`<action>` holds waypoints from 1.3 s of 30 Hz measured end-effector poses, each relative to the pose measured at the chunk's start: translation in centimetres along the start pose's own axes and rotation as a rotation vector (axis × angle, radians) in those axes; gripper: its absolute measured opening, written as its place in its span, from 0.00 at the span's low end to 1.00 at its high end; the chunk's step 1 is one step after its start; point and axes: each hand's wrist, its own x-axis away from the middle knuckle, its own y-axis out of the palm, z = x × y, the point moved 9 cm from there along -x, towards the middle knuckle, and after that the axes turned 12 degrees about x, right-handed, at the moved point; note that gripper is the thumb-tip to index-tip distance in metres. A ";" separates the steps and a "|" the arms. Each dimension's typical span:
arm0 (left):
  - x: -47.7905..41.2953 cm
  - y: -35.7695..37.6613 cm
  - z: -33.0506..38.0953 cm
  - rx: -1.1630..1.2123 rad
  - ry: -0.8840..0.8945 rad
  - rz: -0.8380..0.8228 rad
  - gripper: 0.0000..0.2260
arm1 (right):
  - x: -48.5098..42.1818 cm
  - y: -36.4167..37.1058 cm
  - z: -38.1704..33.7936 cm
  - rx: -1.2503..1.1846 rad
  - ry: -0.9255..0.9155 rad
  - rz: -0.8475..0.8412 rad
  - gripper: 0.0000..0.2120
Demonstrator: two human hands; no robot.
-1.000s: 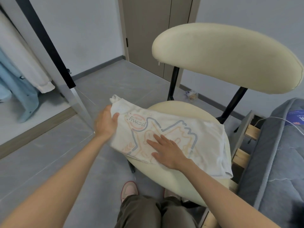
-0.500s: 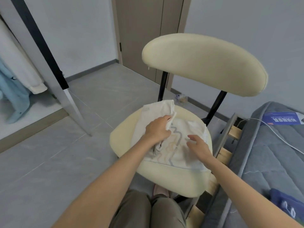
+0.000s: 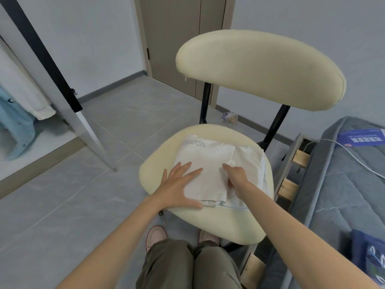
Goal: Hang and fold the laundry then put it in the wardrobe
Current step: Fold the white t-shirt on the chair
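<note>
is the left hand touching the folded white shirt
Touching. The head view shows the left hand pressed flat on the folded white shirt, fingers overlapping its edge.

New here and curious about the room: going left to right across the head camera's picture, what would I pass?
Pale blue hanging shirt → black-edged wardrobe door → left hand → right hand, pinching the folded white T-shirt → grey quilted mattress.

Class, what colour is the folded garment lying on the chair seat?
White garment with pale grey lettering, on the cream chair; head view.
</note>
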 end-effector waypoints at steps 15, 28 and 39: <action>0.4 2.0 -0.6 -0.374 0.229 0.070 0.30 | -1.7 2.1 -3.5 0.154 -0.203 0.047 0.25; 2.4 -2.8 -0.4 -0.106 0.292 0.428 0.40 | -1.0 3.9 -8.8 -0.026 -0.445 0.079 0.24; 1.2 0.8 -1.6 -0.364 0.046 0.221 0.36 | -0.5 2.9 -1.9 0.279 -0.115 0.010 0.25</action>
